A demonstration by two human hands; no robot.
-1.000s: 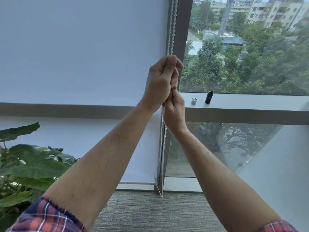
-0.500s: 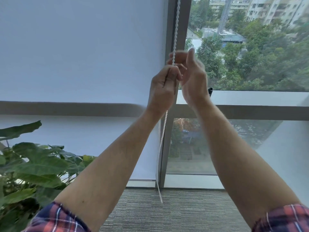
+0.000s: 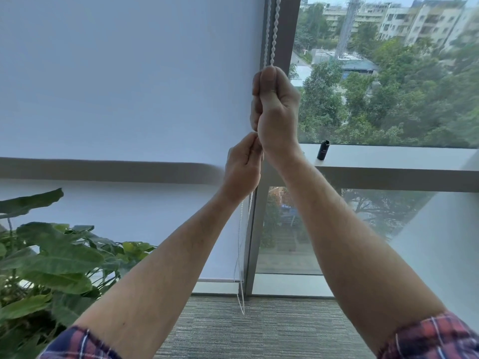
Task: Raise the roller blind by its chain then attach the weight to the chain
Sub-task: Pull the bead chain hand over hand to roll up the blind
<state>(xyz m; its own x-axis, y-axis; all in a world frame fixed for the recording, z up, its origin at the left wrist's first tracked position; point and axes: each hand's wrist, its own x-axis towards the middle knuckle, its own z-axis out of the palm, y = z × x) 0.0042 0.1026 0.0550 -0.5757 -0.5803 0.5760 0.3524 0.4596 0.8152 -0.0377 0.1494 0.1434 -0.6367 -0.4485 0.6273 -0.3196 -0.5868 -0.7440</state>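
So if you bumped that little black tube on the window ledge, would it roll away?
Probably it would tip first: the black tube stands upright on the ledge and looks taller than wide. Once down, its round shape would likely roll. It looks small, so probably light, though that is only a guess.

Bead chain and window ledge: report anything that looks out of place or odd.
Nothing is damaged or spilled. The one oddity: the black weight stands on the window ledge, detached from the bead chain, whose bottom loop hangs bare near the floor. The right hand and left hand both grip the chain.
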